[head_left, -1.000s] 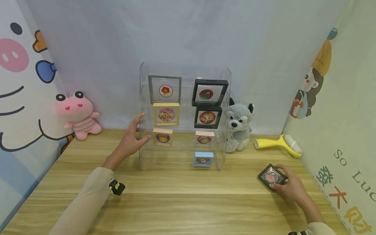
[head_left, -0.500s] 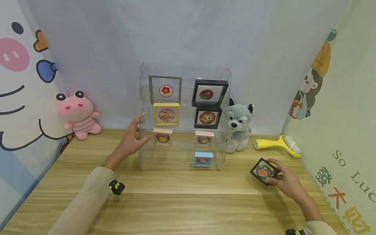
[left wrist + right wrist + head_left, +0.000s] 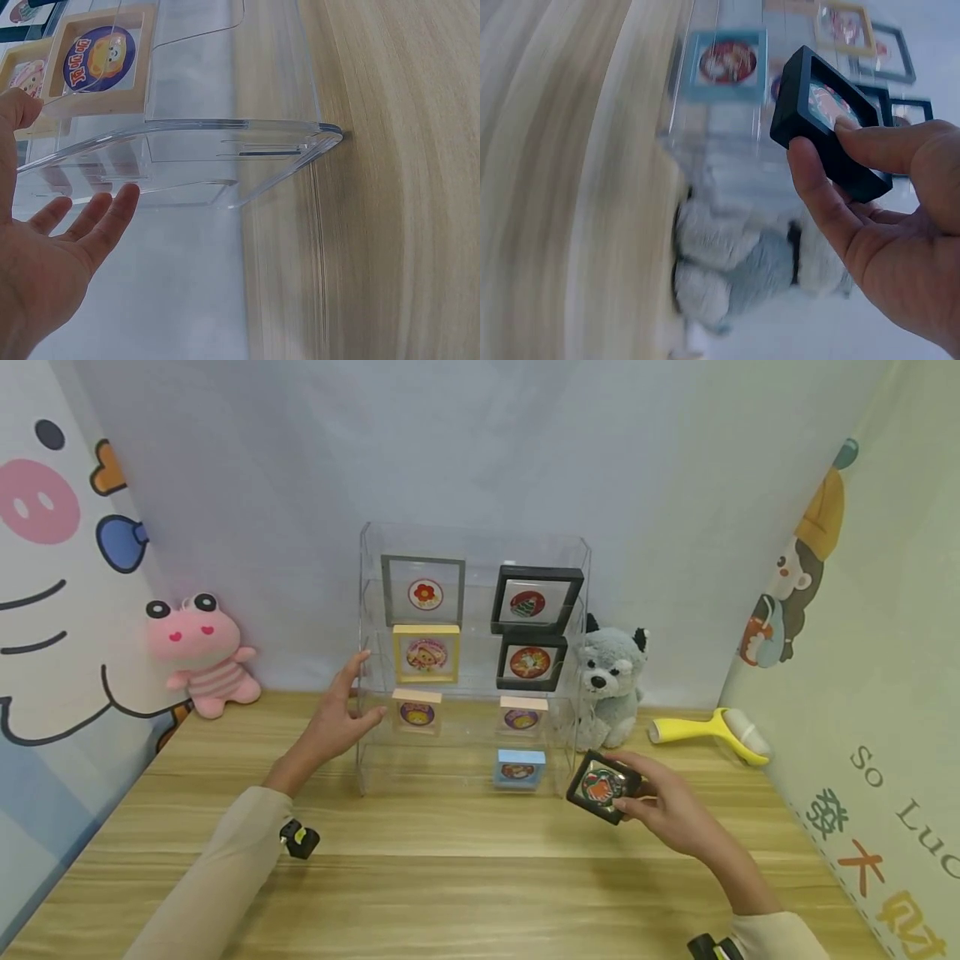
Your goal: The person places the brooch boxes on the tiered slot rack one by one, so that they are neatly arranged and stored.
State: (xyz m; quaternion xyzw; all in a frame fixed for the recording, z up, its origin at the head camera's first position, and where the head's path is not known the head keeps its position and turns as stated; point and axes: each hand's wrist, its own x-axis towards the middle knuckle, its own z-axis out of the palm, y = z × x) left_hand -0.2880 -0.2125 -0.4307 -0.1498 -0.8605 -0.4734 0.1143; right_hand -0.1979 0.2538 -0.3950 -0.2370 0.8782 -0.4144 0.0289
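A clear acrylic tiered display rack (image 3: 465, 760) stands on the wooden table, carrying several small framed badges. My left hand (image 3: 333, 718) is at the rack's left side, its fingers fairly straight along the outer face of the side panel (image 3: 195, 126), the thumb reaching past the front edge near a cream-framed badge (image 3: 97, 60). To the rack's lower right, my right hand (image 3: 667, 802) pinches a black display frame (image 3: 600, 787) with a round red and green picture, thumb on its front and fingers along its side and back. It is tilted and held above the table.
A grey plush dog (image 3: 611, 681) sits against the rack's right side. Further right lies a yellow-handled roller (image 3: 708, 729). A pink plush toy (image 3: 206, 656) leans on the back wall at left. On the lowest tier stands a blue-framed badge (image 3: 519, 770).
My right hand has lifted the black display frame from the table's right part and carried it left towards the rack. The left hand stays at the rack's side.
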